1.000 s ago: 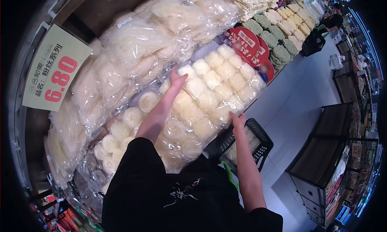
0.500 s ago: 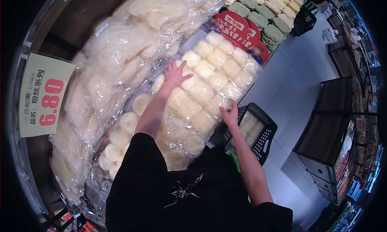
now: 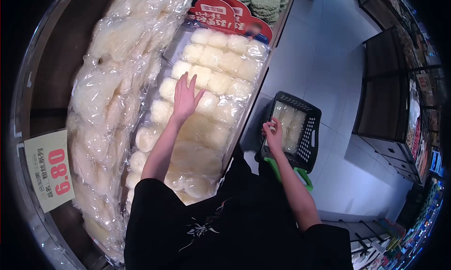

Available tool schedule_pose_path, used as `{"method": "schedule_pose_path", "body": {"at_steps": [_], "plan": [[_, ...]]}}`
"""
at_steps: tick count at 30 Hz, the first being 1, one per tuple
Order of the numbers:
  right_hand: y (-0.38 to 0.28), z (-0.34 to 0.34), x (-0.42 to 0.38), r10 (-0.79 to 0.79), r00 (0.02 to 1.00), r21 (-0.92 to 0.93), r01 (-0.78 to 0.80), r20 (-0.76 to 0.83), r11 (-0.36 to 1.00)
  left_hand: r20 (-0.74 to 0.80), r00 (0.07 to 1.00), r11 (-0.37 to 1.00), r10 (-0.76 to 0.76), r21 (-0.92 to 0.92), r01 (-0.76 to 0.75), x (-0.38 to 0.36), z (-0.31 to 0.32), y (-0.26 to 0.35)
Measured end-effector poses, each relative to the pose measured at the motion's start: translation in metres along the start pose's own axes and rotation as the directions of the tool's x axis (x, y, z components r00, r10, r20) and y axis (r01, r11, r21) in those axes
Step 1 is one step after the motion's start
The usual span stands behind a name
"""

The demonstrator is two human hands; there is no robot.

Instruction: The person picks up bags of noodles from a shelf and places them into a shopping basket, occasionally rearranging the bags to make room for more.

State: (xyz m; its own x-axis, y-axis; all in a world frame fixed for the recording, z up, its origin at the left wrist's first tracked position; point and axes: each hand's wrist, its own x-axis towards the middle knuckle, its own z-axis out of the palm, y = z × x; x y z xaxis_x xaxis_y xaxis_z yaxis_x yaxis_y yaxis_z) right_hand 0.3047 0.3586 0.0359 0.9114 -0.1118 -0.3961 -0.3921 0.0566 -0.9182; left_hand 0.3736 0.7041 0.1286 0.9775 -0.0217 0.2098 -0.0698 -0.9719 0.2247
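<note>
A large clear plastic bag of pale round noodle nests [image 3: 221, 65] lies on the sloping shop shelf. My left hand [image 3: 184, 97] rests flat on it, fingers spread, holding nothing. My right hand [image 3: 273, 134] hovers off the shelf over the near rim of a black plastic basket [image 3: 310, 138] on the floor; its fingers are slightly curled and seem empty. Inside the basket lies another bag of pale noodle nests [image 3: 289, 124].
Bigger bags of white vermicelli [image 3: 110, 82] are stacked left of the nests. A price card reading 6.80 [image 3: 49, 169] hangs on the shelf rail at left. Red round signs [image 3: 221, 14] stand behind the bag. Dark display cabinets [image 3: 390, 105] line the far side of the pale floor aisle.
My right hand has left the front edge of the noodle bag and dropped to the basket rim. My left hand stays on the bag. The view has swung downward and left.
</note>
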Motion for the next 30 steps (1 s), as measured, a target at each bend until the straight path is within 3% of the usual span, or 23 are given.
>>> {"method": "schedule_pose_path", "body": {"at_steps": [3,4,6,7,9,10,11,13,15,17,18,21,24,25,27,29,30], "plan": [[0.034,-0.077,-0.010,0.138,0.983,-0.024,-0.142,-0.121,0.990,0.095,0.943,0.932,0.318,-0.215,-0.293,-0.003,0.011,0.075],[0.053,-0.103,-0.010,0.151,0.978,-0.012,-0.154,-0.141,0.988,0.144,0.893,0.885,0.426,-0.270,-0.379,-0.006,0.017,0.101],[0.101,-0.153,-0.012,0.193,0.955,-0.231,-0.244,-0.224,0.942,0.147,0.744,0.748,0.651,-0.292,-0.597,-0.022,0.057,0.143],[0.124,-0.173,-0.012,0.208,0.949,-0.217,-0.261,-0.238,0.941,0.160,0.731,0.738,0.664,-0.302,-0.604,-0.028,0.070,0.161],[0.153,-0.199,-0.015,0.221,0.955,-0.458,-0.290,-0.199,0.840,0.488,0.462,0.655,0.741,-0.369,-0.660,-0.040,0.100,0.187],[0.158,-0.207,-0.015,0.371,0.907,-0.383,-0.420,-0.197,0.823,0.570,0.478,0.711,0.668,-0.299,-0.636,-0.044,0.113,0.194],[0.157,-0.210,-0.017,0.394,0.896,-0.363,-0.444,-0.206,0.819,0.585,0.452,0.701,0.673,-0.312,-0.641,-0.043,0.127,0.194],[0.161,-0.217,-0.007,0.368,0.921,-0.535,-0.375,-0.124,0.757,0.736,0.541,0.831,0.407,-0.052,-0.555,-0.032,0.151,0.184],[0.200,-0.229,0.008,0.333,0.938,-0.537,-0.331,-0.096,0.776,0.700,0.518,0.688,0.492,0.052,-0.724,-0.017,0.155,0.177],[0.226,-0.234,0.025,0.329,0.944,-0.621,-0.249,0.016,0.744,0.751,0.480,0.678,0.453,0.060,-0.732,-0.018,0.162,0.180],[0.235,-0.238,0.036,0.404,0.914,-0.644,-0.299,0.018,0.704,0.745,0.506,0.728,0.434,0.040,-0.684,-0.019,0.167,0.181],[0.261,-0.255,0.066,0.476,0.868,-0.659,-0.443,-0.145,0.608,0.746,0.530,0.788,0.403,0.011,-0.615,-0.021,0.175,0.184],[0.296,-0.281,0.089,0.499,0.818,-0.625,-0.555,-0.287,0.550,0.660,0.664,0.874,0.351,0.023,-0.485,-0.025,0.185,0.188],[0.310,-0.291,0.099,0.513,0.808,-0.618,-0.568,-0.292,0.543,0.671,0.651,0.871,0.355,0.014,-0.490,-0.025,0.189,0.187],[0.356,-0.310,0.113,0.686,0.664,-0.433,-0.734,-0.296,0.523,0.618,0.698,0.886,0.360,0.009,-0.465,-0.026,0.190,0.186],[0.372,-0.313,0.114,0.713,0.653,-0.349,-0.750,-0.257,0.561,0.639,0.688,0.889,0.344,0.013,-0.458,-0.027,0.191,0.186],[0.348,-0.305,0.115,0.797,0.519,-0.012,-0.840,-0.309,0.543,0.622,0.699,0.884,0.351,0.026,-0.467,-0.029,0.193,0.183]]}}
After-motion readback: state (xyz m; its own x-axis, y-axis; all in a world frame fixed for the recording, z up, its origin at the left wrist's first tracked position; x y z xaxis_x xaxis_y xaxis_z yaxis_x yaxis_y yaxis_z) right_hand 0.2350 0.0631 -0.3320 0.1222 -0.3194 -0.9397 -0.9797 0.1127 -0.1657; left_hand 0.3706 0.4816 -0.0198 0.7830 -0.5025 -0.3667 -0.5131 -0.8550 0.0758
